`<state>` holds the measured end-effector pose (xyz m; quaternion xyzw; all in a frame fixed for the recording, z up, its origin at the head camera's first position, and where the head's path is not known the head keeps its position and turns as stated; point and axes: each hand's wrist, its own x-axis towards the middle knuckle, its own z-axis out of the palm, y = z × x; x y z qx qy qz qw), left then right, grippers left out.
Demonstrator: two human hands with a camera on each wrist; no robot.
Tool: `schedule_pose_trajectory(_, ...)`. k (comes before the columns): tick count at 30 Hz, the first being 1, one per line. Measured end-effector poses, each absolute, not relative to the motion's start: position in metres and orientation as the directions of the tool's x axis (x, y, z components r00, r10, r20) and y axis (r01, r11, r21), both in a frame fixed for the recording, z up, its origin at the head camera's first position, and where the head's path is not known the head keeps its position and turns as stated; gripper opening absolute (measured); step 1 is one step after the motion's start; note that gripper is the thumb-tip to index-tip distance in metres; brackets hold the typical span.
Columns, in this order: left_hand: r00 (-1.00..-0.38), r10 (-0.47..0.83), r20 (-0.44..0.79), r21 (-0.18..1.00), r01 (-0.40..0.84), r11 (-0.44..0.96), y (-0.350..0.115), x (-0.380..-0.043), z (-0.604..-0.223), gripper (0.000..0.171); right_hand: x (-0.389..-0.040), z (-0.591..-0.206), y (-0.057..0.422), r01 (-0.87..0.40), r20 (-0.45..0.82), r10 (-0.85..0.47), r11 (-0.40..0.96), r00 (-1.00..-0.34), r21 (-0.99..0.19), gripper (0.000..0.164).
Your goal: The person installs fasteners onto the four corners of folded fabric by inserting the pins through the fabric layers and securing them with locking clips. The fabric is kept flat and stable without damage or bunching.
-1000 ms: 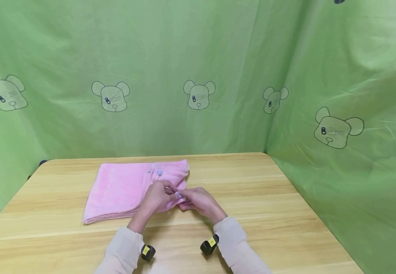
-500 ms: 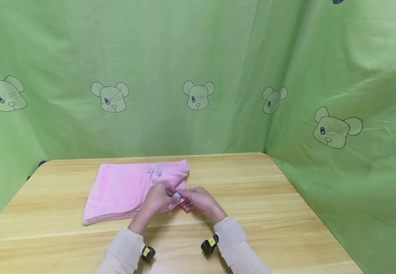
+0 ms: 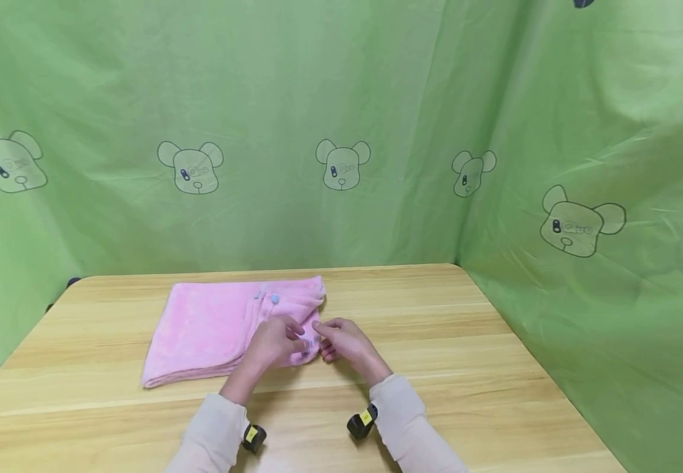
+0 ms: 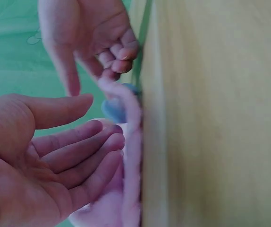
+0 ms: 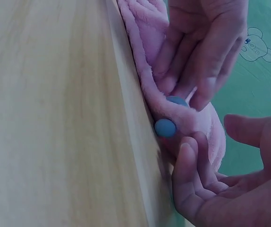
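A folded pink plush cloth (image 3: 205,322) lies toward the back left of the table, a blue button (image 3: 274,299) showing on its upper right part. My left hand (image 3: 270,343) is over the cloth's lower right, its fingers loosely bent and thumb apart. At the right corner, my right hand (image 3: 350,345) has its fingertips by the cloth's edge and its thumb lifted away. Between the hands, the right wrist view shows a round blue button (image 5: 165,128) at the edge, with another blue piece (image 5: 177,100) partly hidden behind the fold. Neither hand grips anything.
The wooden table (image 3: 448,368) stretches to the right and in front of the cloth. A green curtain (image 3: 270,85) printed with bear faces stands behind and along both sides. Small black cameras (image 3: 360,424) are strapped at both wrists.
Both hands have let go of the blue button at the cloth's corner. Their thumbs and fingers have spread apart, and the corner has settled lower. The rest of the cloth stays put.
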<state>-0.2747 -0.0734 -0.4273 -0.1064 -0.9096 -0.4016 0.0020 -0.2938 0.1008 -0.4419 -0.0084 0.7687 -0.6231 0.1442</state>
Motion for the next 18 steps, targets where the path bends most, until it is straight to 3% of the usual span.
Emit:
schedule_pose_trajectory(8,-0.958,-0.088,0.274,0.8,0.176,0.573,-0.089,-0.28,-0.416,0.013,-0.295,-0.443,0.102,0.152,-0.19,-0.18,0.205,-0.965,-0.967,0.039)
schedule_pose_trajectory(13,-0.948,-0.164,0.273,0.802,0.13,0.584,-0.101,-0.285,-0.42,0.034,-0.295,-0.444,0.103,0.106,-0.154,-0.225,0.209,-0.962,-0.972,0.035)
schedule_pose_trajectory(18,-0.977,-0.147,0.154,0.809,0.039,0.586,-0.112,-0.289,-0.426,0.061,-0.295,-0.447,0.102,0.043,-0.12,-0.257,0.289,-0.959,-0.956,0.031)
